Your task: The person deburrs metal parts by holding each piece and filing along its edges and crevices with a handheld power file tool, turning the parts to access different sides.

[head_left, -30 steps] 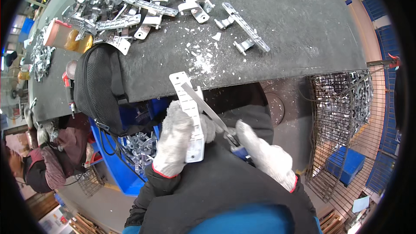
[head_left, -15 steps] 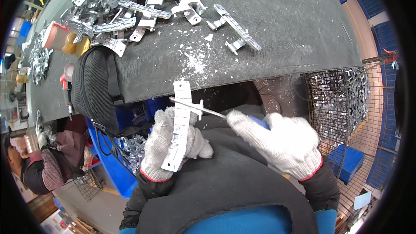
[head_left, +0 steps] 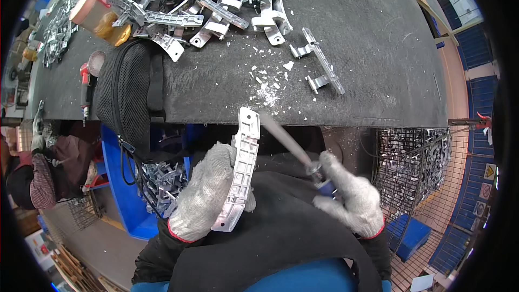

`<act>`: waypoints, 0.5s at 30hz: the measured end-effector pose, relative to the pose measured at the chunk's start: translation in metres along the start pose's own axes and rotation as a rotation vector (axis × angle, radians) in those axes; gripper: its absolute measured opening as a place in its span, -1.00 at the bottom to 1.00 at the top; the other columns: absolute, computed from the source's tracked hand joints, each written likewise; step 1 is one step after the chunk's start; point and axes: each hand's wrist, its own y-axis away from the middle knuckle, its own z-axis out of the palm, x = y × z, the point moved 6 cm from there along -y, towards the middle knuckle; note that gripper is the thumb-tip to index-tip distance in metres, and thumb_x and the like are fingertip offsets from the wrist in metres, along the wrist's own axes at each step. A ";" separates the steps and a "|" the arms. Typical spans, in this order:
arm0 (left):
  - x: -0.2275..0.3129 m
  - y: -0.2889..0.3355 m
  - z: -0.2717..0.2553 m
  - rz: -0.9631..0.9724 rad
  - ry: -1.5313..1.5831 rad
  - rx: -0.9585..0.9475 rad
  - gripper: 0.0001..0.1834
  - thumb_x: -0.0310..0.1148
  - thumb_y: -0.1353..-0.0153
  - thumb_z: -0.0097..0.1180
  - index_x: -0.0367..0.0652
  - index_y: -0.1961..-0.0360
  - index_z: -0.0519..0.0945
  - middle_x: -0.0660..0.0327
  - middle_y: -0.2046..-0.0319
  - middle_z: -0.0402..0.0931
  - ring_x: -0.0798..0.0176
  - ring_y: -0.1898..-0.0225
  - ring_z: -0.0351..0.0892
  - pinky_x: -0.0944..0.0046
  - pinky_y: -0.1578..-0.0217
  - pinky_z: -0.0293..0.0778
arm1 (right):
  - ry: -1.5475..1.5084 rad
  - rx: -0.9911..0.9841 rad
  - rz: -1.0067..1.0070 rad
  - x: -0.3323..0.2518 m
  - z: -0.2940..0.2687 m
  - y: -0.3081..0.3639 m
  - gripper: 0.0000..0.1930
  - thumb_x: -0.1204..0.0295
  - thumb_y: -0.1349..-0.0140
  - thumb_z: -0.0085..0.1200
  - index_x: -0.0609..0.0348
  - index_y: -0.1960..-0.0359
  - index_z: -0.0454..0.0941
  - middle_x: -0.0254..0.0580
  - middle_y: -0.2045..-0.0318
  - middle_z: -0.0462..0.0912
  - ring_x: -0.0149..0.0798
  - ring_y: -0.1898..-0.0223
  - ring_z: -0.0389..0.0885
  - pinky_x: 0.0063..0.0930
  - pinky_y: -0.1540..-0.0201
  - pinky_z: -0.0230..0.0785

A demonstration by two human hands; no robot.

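My left hand (head_left: 203, 192), in a white knit glove, is closed around a silver cast metal bracket (head_left: 244, 165). The bracket is long, slightly curved and ribbed, with a hole at each end, and stands nearly upright above my lap. My gloved right hand (head_left: 354, 197) grips the blue handle of a flat file (head_left: 289, 143). Motion blurs its long grey blade, which slants up and left toward the bracket's upper end. Whether the blade tip touches the bracket I cannot tell.
Similar brackets (head_left: 216, 8) are heaped on the dark table (head_left: 373, 38), with one lying apart (head_left: 323, 62). Pale flakes (head_left: 267, 92) lie near its edge. A black mesh bag (head_left: 127, 89) hangs over a blue bin (head_left: 116, 184). A wire cage (head_left: 411, 167) of parts stands right; another person (head_left: 43, 176) sits left.
The file has swung from lying across the bracket to its upper right, and my right hand has drawn back lower. The bracket has turned, its ribbed side now facing me. The whole view has shifted.
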 end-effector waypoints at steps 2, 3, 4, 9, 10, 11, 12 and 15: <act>-0.002 0.001 0.001 -0.084 0.380 -0.005 -0.03 0.54 -0.30 -0.25 -0.35 -0.02 0.33 -0.03 0.52 0.57 0.05 0.56 0.62 0.07 0.38 0.63 | -0.038 -0.150 0.036 -0.006 0.009 -0.003 -0.17 0.25 -0.19 0.40 0.05 -0.49 0.29 -0.08 0.03 0.74 -0.05 0.18 0.80 -0.29 0.10 0.66; -0.002 0.000 0.003 -0.130 0.492 0.038 -0.32 0.22 -0.39 -0.11 -0.33 0.06 0.41 0.04 0.54 0.58 0.15 0.58 0.61 0.16 0.47 0.56 | 0.004 -0.185 0.006 -0.012 0.009 -0.003 -0.18 0.27 -0.21 0.39 0.04 -0.49 0.28 -0.09 -0.06 0.71 -0.07 0.11 0.79 -0.27 0.04 0.63; -0.004 0.000 0.003 -0.176 0.604 0.081 -0.60 -0.09 -0.47 0.02 -0.32 0.15 0.49 0.10 0.56 0.60 0.25 0.61 0.60 0.24 0.56 0.49 | 0.006 -0.183 0.006 -0.010 0.010 -0.005 -0.18 0.27 -0.21 0.39 0.04 -0.49 0.28 -0.09 -0.06 0.71 -0.07 0.11 0.79 -0.27 0.04 0.63; -0.008 -0.005 0.001 -0.120 0.864 -0.041 -0.51 -0.05 -0.48 -0.05 -0.38 0.27 0.52 0.03 0.63 0.56 0.21 0.67 0.56 0.25 0.62 0.46 | -0.140 -0.389 0.158 0.002 0.008 -0.010 -0.18 0.32 -0.28 0.30 0.02 -0.55 0.18 -0.03 -0.29 0.57 -0.05 -0.18 0.66 -0.34 -0.20 0.50; -0.012 -0.007 -0.001 -0.099 1.047 0.002 -0.45 0.01 -0.49 -0.08 -0.39 0.28 0.54 0.00 0.65 0.55 0.20 0.68 0.55 0.24 0.63 0.46 | -0.167 -0.437 0.194 0.006 0.011 -0.009 -0.17 0.33 -0.29 0.28 0.02 -0.56 0.15 -0.03 -0.34 0.53 -0.06 -0.24 0.62 -0.37 -0.25 0.47; -0.020 -0.008 -0.006 -0.054 0.928 -0.046 -0.33 0.13 -0.51 -0.14 -0.41 0.27 0.54 -0.05 0.64 0.55 0.14 0.71 0.52 0.18 0.66 0.44 | -0.191 -0.424 0.106 0.005 0.012 -0.006 -0.17 0.36 -0.30 0.26 0.05 -0.57 0.12 -0.06 -0.41 0.45 -0.07 -0.34 0.54 -0.38 -0.34 0.38; -0.025 -0.008 -0.005 -0.050 0.923 -0.046 -0.33 0.13 -0.51 -0.14 -0.41 0.27 0.54 -0.05 0.64 0.55 0.14 0.71 0.52 0.18 0.66 0.44 | -0.254 -0.529 0.211 0.001 0.015 -0.005 -0.17 0.39 -0.30 0.26 0.07 -0.57 0.12 -0.05 -0.46 0.38 -0.08 -0.38 0.48 -0.38 -0.39 0.32; -0.020 -0.008 -0.003 0.050 1.077 -0.126 -0.25 0.22 -0.48 -0.14 -0.45 0.29 0.53 -0.02 0.67 0.52 0.09 0.72 0.49 0.10 0.66 0.43 | -0.200 -0.477 0.123 -0.003 0.014 0.002 -0.18 0.41 -0.30 0.26 0.11 -0.56 0.12 -0.01 -0.45 0.39 -0.09 -0.37 0.49 -0.38 -0.39 0.32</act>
